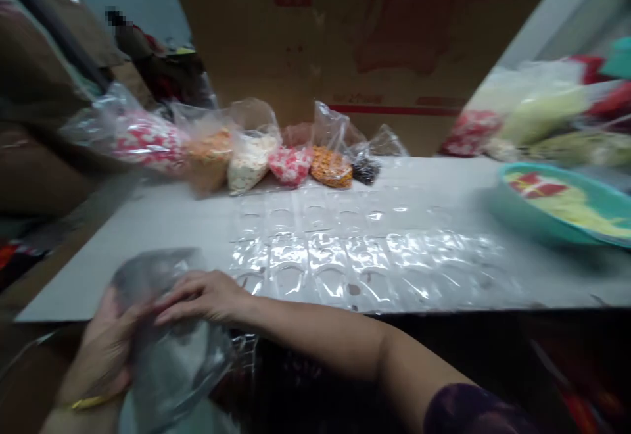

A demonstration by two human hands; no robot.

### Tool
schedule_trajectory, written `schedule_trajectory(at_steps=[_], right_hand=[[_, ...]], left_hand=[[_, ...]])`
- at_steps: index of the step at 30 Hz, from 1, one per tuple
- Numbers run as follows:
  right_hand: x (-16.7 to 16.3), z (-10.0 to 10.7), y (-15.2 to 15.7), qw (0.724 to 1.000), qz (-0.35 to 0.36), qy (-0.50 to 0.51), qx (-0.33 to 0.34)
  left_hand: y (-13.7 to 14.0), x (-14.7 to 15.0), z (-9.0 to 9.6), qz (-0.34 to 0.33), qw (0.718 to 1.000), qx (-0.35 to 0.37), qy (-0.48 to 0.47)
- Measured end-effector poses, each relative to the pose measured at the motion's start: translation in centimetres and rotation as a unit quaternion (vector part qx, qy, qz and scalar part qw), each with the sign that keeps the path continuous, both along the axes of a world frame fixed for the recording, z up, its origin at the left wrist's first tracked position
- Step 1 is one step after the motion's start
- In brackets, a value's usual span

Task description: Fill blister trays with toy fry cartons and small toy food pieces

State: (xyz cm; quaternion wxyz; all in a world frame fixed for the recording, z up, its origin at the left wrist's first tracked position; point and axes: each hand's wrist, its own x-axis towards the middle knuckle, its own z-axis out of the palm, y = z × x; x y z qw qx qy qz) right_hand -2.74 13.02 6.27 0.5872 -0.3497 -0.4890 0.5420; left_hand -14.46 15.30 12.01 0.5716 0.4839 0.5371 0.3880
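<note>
Low over the table's front left corner, my left hand (106, 338) grips clear plastic bags (172, 381) that look like a loose stack, blurred by motion. My right hand (210, 296) reaches across to the same stack, its fingers bent and pressed together at the upper part. Whether it pinches a single bag is too smeared to make out. To the right of my hands, rows of small clear plastic pouches (330, 266) lie flat and overlapping along the white table (162, 217). Their round outlines shine in the light.
Along the back stand tied bags of pink-and-white pieces (148, 138), orange bits (331, 166) and dark grains (365, 169). A teal basin (517, 204) with pale yellow contents sits at right, before more filled bags (542, 105). A large cardboard box (394, 39) rises behind.
</note>
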Motion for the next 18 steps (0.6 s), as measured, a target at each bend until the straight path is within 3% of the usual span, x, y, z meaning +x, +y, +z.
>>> schedule_trajectory(at_steps=[3,7,11,14,18], right_hand=[[0.3,0.3,-0.2,0.999,-0.024,0.021,-0.024],[-0.2,0.1,0.6,0.997,-0.030,-0.007,-0.075],[-1.1,-0.1,1.7,0.993,-0.091,-0.050,-0.055],[-0.6,-0.6,2.8,0.990,-0.114,-0.024,-0.083],[2.3,-1.3,6.0,0.977,-0.111,0.032,-0.179]], left_hand=[[0.4,-0.1,-1.0,-0.048,0.995,-0.018,-0.082],[1.1,0.2,-1.8,-0.026,0.995,-0.008,-0.100],[2.8,0.1,-2.2,-0.017,0.995,0.010,-0.098],[4.8,-1.3,-2.9,0.009,0.996,0.022,-0.083],[7.1,-4.9,-4.5,0.073,0.995,0.032,-0.060]])
